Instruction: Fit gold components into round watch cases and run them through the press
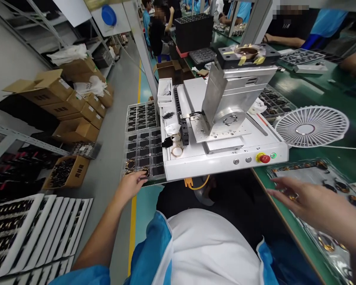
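My left hand [132, 184] reaches over the near edge of a clear compartment tray [125, 148]. Its fingers close on a round black part with a gold rim [145, 172] lying in a front pocket. Another gold-rimmed ring [130, 164] sits just behind it. On the other side, my right hand [304, 198] hovers over a clear blister tray [296, 174] of round black-and-gold parts. Its thumb and fingers are apart; a small gold piece shows in the gap, apparently part of the tray's contents. Between my hands stands a white machine [192, 168] with a metal fixture [228, 95].
A red stop button [265, 158] juts from the machine's front. Loose gold rings [177, 151] and a white box [165, 90] rest on its left side. A round white fan guard [313, 126] lies at right. Cartons [77, 114] and stacked white trays [41, 233] are at left. Several people work beyond.
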Tool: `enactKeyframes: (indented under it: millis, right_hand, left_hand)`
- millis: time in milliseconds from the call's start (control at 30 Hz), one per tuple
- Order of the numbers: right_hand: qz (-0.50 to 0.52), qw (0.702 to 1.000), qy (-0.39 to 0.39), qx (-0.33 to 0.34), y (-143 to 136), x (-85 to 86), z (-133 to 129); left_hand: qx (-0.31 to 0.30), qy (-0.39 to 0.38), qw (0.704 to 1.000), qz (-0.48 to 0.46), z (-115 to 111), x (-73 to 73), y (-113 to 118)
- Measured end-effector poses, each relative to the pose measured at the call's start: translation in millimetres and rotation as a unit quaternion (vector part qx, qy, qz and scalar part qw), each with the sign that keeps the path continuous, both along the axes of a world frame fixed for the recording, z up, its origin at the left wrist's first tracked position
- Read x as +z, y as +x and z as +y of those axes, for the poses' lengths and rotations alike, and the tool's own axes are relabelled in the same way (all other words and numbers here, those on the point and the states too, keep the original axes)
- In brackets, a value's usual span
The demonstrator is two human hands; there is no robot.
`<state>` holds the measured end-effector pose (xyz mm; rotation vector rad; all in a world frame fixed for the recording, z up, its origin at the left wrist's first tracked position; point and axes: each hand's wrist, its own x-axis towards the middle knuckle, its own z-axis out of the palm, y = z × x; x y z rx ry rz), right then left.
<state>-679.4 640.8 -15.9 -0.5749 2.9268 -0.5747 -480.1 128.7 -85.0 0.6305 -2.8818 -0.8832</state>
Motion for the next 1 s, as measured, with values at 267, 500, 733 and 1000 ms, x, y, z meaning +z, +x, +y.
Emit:
enactKeyframes:
  millis: [267,500,733,1000]
  right_hand:
    - [0.307,0.915,-0.214,0.148,-72.4,128.6,-108.2]
    - [0.239,0.925,-0.156,0.249,-165.3,199.0,-180.2]
    - [0.183,0.912,-0.239,0.278,-179.4,202.2,-189.0]
    - [0.179,0.854,-0.460,0.164,-137.7,159.0,-125.0]
  left_hand:
    - [-0.075,-0.002,0.977,0.202,15.9,55.3,-29.9]
    - [-0.196,-0.054,0.897,0.393,58.1,145.4,-86.3]
    - [-0.256,-0.141,0.818,0.496,96.4,230.7,-186.0]
    - [-0.308,-0.147,0.886,0.313,150.9,263.2,-290.5]
